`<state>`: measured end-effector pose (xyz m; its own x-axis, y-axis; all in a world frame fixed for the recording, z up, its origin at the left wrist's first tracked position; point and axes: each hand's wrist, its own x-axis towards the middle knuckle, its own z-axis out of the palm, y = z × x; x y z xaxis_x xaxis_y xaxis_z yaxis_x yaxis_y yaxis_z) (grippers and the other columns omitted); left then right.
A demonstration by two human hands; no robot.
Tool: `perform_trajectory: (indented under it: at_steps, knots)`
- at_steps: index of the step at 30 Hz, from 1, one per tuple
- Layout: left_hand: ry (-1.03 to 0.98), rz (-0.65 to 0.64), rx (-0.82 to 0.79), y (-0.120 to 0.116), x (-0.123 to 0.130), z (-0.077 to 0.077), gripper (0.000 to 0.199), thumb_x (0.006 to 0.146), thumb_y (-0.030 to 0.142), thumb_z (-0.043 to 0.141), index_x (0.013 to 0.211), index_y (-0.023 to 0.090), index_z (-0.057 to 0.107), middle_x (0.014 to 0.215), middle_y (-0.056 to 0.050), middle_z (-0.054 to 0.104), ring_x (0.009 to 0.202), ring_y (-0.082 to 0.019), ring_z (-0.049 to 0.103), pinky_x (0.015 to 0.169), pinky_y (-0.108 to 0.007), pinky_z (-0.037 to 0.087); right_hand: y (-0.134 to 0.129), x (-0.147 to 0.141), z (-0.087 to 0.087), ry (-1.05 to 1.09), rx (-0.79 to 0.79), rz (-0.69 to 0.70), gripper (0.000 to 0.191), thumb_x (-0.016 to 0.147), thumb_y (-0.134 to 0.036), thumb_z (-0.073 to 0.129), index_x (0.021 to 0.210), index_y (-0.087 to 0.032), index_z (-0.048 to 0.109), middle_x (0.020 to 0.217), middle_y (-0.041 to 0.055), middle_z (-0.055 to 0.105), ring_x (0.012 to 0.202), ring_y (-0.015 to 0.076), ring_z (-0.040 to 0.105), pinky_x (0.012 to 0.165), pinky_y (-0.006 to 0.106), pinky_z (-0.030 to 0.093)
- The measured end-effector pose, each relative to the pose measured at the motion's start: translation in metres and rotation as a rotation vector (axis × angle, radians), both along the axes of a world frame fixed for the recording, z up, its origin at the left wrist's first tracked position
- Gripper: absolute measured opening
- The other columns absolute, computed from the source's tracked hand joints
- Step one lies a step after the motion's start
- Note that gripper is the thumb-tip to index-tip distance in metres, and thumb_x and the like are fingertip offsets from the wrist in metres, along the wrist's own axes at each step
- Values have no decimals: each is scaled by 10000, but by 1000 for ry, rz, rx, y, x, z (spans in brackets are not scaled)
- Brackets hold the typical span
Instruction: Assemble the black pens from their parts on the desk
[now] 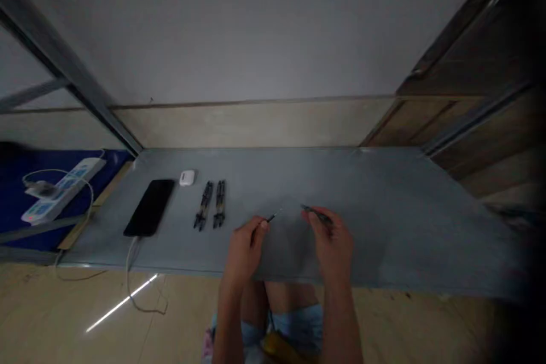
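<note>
My left hand [251,239] is closed, thumb and fingers pinching a slim dark pen part with a pale, thin tip [275,215] that points up and to the right. Across a small gap, my right hand [331,233] grips a dark pen barrel [316,212], its narrow end toward the left. The two pieces are apart, held above the grey table [401,222]. To the left lie two bundles of black pens side by side, the left bundle [203,205] and the right bundle [219,203]. Fine detail on the held pieces is too dim to make out.
A black phone [150,208] with a white cable [130,256] lies at the table's left, near a small white earphone case [187,177]. Beyond the left edge is a white power strip [63,190] on a blue surface. Metal posts [98,103] and a wall border the table.
</note>
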<state>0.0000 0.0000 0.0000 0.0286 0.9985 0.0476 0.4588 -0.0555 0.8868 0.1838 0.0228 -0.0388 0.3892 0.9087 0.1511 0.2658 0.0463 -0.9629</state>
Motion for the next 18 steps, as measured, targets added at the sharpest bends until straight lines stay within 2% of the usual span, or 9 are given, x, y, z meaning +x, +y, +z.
perform_trajectory:
  at_steps: [4,7,11,18]
  knots:
    - [28,85,21,-2,-5,-4,333,990,372,387,875,169,625,668,15,583,590,-113,502,577,-228,297,4,2,-1,-311,-25,24,313,865,-448,575,1013,-190,672,1050,118,728,986,272,681,903,419,497]
    - [24,82,23,-2,-1,-5,333,988,363,387,859,171,626,671,11,584,593,-115,502,578,-229,301,5,0,-4,-445,-23,17,293,893,-400,520,1039,-190,662,1075,125,724,1004,278,675,894,420,496]
    - [35,49,1,-2,6,-4,340,989,370,381,857,179,630,637,18,559,558,-115,474,564,-235,290,6,-4,-8,-529,-4,-39,221,895,-349,507,989,-190,629,1116,132,707,1041,280,650,899,423,487]
    - [78,52,-31,-2,10,-6,338,983,397,383,891,195,639,726,-14,645,624,-140,541,604,-242,321,15,-9,-9,-609,39,-106,165,889,-334,507,835,-197,581,1109,158,671,1069,283,590,932,451,449]
